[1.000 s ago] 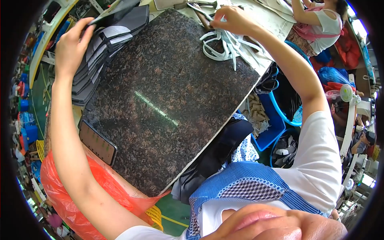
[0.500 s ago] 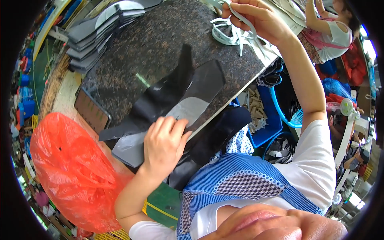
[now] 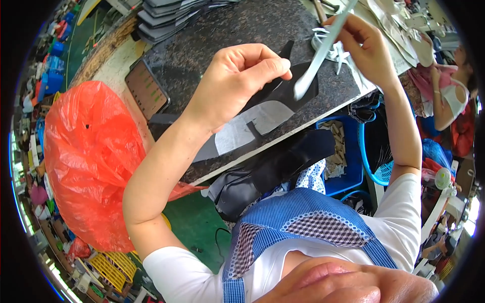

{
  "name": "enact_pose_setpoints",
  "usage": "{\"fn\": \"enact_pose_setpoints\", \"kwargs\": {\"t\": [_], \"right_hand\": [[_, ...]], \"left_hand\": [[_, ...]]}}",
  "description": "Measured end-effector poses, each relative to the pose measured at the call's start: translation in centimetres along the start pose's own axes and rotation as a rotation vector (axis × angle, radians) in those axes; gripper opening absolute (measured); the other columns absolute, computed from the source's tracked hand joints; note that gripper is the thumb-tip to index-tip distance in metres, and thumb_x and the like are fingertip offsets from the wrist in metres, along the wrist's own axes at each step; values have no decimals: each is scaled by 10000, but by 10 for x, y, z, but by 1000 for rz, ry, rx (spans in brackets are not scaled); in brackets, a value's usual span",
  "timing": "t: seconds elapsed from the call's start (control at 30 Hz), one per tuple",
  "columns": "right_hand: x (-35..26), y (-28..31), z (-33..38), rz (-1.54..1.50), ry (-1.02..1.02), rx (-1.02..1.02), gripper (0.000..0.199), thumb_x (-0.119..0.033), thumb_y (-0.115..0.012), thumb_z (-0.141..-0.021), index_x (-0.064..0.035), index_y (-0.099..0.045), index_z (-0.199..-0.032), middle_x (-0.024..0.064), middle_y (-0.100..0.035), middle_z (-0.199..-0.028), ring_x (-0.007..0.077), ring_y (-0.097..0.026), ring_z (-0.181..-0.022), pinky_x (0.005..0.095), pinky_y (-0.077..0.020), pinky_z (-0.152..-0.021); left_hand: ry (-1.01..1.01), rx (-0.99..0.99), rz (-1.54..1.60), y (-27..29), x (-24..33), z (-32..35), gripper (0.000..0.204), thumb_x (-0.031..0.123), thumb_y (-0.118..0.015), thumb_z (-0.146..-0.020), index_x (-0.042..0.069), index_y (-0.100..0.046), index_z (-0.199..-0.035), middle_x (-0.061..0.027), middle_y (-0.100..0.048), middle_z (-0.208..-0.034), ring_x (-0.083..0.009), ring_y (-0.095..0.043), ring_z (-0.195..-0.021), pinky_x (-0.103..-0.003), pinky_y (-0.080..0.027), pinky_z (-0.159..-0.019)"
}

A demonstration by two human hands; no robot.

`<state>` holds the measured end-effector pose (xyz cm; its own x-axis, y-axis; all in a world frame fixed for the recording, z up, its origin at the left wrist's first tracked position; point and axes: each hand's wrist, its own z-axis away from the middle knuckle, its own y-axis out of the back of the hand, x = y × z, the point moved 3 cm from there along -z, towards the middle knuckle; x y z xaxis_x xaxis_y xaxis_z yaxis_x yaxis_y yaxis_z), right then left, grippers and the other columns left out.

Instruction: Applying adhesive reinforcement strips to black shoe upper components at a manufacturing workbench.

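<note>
A flat black shoe-upper piece with a grey lining patch (image 3: 262,118) lies on the dark speckled stone table (image 3: 227,30). My left hand (image 3: 237,81) hovers over it with fingers curled, pinching the piece's upper end, whose black tip shows past my fingertips. My right hand (image 3: 366,48) is raised at the far right and pinches a long white strip (image 3: 313,68). The strip slants down toward the black piece, and its lower end is just right of my left fingertips.
A bundle of white strips (image 3: 328,43) lies behind the hands. Stacked dark pieces (image 3: 166,15) sit at the table's far left, with a flat phone-like device (image 3: 146,88) near them. A big orange plastic bag (image 3: 91,161) hangs left. Blue crate (image 3: 343,169) and another person (image 3: 447,98) are right.
My left hand brought a black piece from the far stack to the table's near part, then shifted to its upper end. My right hand lifted a white strip from the bundle toward it.
</note>
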<state>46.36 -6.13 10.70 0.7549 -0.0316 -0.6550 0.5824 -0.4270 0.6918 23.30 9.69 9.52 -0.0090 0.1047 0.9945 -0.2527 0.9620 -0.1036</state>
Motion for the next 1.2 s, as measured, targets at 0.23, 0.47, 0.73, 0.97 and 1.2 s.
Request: {"fn": "enact_pose_setpoints", "kwargs": {"t": [0.23,0.47,0.73,0.97,1.2], "right_hand": [[-33,-11,8,-233,-102,-75,191,-97,-577,-1029,-21,-706,-1146,9,-679,-873,42,-583,-779,196,-419,-667],[-96,-37,4,-233,38,-55,120,-15,-627,-980,25,-698,-1067,17,-659,-809,67,-593,-739,214,-458,-680],[-13,-16,-5,375,10,119,207,-165,-650,-1008,-88,-743,-1176,79,-753,-952,211,-730,-841,302,-540,-750],[-81,-60,21,-470,-215,-310,328,-275,-602,-1070,22,-715,-1150,94,-752,-1025,165,-703,-970,309,-557,-872],[-89,-69,41,-1350,-498,-288,348,-325,-430,-1126,-22,-596,-1095,-9,-543,-780,71,-529,-675,230,-427,-585]], "left_hand": [[-385,286,-500,-19,-9,14,639,238,-860,-870,-2,-539,-1369,-114,-639,-1247,-220,-625,-1206,-357,-497,-1041],[-733,344,-543,-24,-6,24,304,226,-750,-971,-14,-648,-1128,-139,-704,-1103,-216,-687,-1071,-333,-526,-933],[159,0,499,-24,-44,63,391,384,-398,-1140,88,-540,-929,-16,-516,-626,-68,-422,-481,-209,-340,-454],[39,-28,326,-52,-44,61,350,353,-405,-1142,77,-557,-989,16,-496,-669,-39,-411,-544,-204,-295,-490],[31,-188,-257,-89,-77,119,312,284,-607,-1047,53,-586,-837,-32,-586,-701,-158,-589,-561,-345,-454,-511]]}}
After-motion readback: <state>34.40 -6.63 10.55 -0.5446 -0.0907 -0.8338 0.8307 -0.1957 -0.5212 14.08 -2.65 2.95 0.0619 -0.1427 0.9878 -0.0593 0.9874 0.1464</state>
